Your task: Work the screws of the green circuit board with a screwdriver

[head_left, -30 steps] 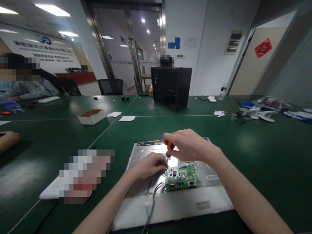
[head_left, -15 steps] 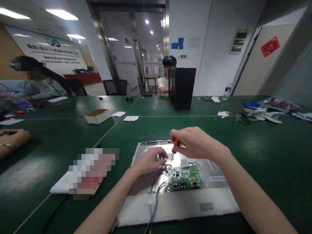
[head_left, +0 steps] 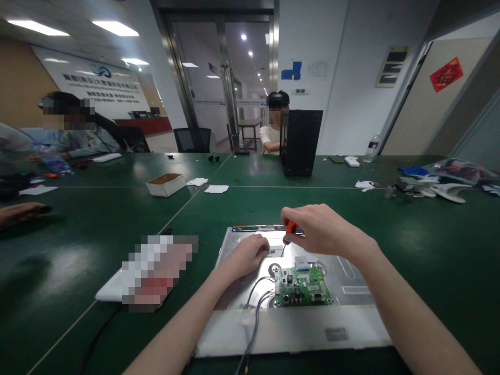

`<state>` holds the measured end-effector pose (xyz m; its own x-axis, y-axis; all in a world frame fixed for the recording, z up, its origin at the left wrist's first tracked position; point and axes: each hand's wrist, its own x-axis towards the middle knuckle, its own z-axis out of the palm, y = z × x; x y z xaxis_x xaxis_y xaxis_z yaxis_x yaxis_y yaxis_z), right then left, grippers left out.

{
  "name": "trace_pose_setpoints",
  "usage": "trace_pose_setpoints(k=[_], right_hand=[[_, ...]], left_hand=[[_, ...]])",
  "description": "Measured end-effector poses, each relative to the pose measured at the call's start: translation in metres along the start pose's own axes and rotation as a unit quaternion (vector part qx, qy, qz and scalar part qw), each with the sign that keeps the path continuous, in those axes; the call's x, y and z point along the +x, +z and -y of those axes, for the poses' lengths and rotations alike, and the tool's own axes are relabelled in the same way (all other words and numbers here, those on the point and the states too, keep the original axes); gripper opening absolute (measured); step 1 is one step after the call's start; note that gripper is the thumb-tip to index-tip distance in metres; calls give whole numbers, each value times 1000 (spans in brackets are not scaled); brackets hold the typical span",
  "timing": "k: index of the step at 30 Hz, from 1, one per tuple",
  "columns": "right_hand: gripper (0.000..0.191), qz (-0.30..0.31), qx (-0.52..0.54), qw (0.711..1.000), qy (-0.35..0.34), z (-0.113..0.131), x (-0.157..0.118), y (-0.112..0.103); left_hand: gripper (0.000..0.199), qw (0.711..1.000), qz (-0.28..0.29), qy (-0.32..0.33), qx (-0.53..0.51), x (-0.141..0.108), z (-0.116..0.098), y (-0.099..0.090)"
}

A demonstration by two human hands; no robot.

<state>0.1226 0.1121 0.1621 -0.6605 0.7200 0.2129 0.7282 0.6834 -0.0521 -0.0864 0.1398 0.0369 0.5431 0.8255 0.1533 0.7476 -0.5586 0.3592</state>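
Observation:
My right hand (head_left: 312,224) is closed around the orange handle of a screwdriver (head_left: 291,228). Its thin shaft points down at the metal back of a display panel (head_left: 242,271), just above a green circuit board (head_left: 302,286). I cannot tell whether the tip touches anything. My left hand (head_left: 250,252) is over the panel, left of the screwdriver, with fingers curled together; anything between the fingertips is hidden. The board lies flat on the panel's middle. Dark cables (head_left: 255,323) run from its left side over the panel's near edge.
Left of the panel lies a white object (head_left: 109,289) with a blurred-out item on it. A co-worker's hand (head_left: 23,212) rests at the far left. Beyond are an open cardboard box (head_left: 166,186), a black computer case (head_left: 302,143), white scraps (head_left: 453,192) and a bottle (head_left: 372,148).
The view has swung slightly left. My left hand has drawn a little away from the board's corner, its fingers closer together. The screwdriver stays in my right hand, its tip slightly higher.

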Motion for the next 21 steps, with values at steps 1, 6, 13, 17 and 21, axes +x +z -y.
trace_pose_setpoints(k=[1, 6, 13, 17, 21], right_hand=[[15, -1, 0, 1000, -1, 0, 0, 0], [15, -8, -11, 1000, 0, 0, -2, -4], [15, -20, -4, 1000, 9, -4, -8, -12], [14, -33, -2, 999, 16, -6, -13, -19], [14, -43, -3, 999, 21, -6, -17, -24]], left_hand=[[15, 1000, 0, -2, 1, 0, 0, -1], [10, 1000, 10, -13, 13, -1, 0, -6], [11, 999, 2, -33, 41, -4, -3, -22], [10, 999, -2, -32, 24, -9, -13, -38], [11, 1000, 1, -16, -15, -28, -32, -46]])
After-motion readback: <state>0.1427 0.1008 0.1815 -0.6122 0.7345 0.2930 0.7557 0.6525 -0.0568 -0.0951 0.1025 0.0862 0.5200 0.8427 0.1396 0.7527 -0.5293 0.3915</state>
